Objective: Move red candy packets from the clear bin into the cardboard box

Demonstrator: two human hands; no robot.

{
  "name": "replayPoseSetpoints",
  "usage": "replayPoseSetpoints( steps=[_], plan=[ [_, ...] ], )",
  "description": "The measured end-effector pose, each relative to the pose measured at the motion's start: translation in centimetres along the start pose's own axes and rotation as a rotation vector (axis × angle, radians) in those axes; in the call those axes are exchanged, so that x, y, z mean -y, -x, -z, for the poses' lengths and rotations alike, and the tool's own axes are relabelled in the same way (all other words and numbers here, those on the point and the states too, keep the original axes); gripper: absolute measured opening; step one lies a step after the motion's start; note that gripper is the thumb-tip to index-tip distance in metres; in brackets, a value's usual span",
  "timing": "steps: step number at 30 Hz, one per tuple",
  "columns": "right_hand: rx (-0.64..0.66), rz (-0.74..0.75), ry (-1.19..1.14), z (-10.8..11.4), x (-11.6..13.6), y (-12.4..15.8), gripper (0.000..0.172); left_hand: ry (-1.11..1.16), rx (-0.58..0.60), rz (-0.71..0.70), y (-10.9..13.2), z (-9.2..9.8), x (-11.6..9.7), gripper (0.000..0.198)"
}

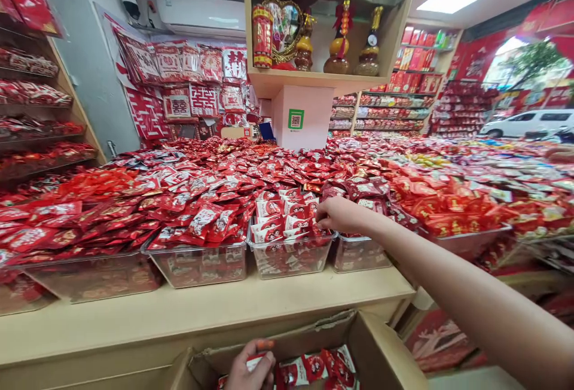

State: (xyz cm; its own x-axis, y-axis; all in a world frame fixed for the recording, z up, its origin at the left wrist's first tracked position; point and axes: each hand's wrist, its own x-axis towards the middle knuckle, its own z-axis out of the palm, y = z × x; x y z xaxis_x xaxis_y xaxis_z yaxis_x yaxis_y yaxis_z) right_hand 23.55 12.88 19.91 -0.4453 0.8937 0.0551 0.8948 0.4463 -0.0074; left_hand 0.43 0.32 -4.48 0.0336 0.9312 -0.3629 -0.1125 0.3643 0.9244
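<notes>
My right hand [339,215] reaches over the right edge of a clear plastic bin [289,261] with red-and-white candy packets [271,222] standing in rows. Its fingers are curled down against the packets on that side; what they grip, if anything, is hidden. At the bottom, my left hand [250,368] is over an open cardboard box [390,354]. Its thumb and fingers are closed on a small red-and-white packet [255,362], only partly visible. More red-and-white packets [314,368] lie inside the box beside that hand.
Clear bins heaped with red packets [204,222] line the wooden counter edge [215,312]. Orange-red packets [452,204] fill a bin to the right. A pillar with a QR code sign [296,119] rises behind, under a display cabinet [314,76]. Stocked shelves [40,103] stand left.
</notes>
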Motion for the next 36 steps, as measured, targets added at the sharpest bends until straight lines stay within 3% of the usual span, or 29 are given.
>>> replayPoseSetpoints(
  steps=[4, 10, 14, 20, 27, 32, 36],
  plan=[
    [0.106, -0.051, 0.078, -0.9, 0.0, 0.5, 0.018, -0.004, -0.048, -0.010, 0.2, -0.7, 0.1, 0.042],
    [0.018, -0.147, 0.159, -1.7, 0.6, -0.1, 0.023, -0.001, -0.041, -0.039, 0.5, -0.8, -0.1, 0.038],
    [0.053, -0.107, 0.140, -1.1, 0.4, -0.5, 0.020, -0.018, 0.020, -0.040, 0.4, -0.3, -0.2, 0.036],
    [0.062, -0.113, 0.142, 0.4, -0.1, -0.6, 0.015, -0.093, -0.055, -0.067, -0.1, -0.4, 0.7, 0.028],
    [0.102, -0.071, 0.166, 0.6, 1.3, -0.8, 0.020, -0.039, 0.023, -0.063, -0.3, 0.0, 0.8, 0.028],
    [0.109, 0.073, -0.038, 0.7, 1.9, -0.9, 0.023, -0.038, 0.033, -0.065, 0.2, 0.0, 0.3, 0.030],
    [0.111, 0.019, 0.024, -0.1, 2.3, -0.5, 0.022, -0.022, 0.028, -0.063, 0.5, -0.2, -0.2, 0.031]
  ],
)
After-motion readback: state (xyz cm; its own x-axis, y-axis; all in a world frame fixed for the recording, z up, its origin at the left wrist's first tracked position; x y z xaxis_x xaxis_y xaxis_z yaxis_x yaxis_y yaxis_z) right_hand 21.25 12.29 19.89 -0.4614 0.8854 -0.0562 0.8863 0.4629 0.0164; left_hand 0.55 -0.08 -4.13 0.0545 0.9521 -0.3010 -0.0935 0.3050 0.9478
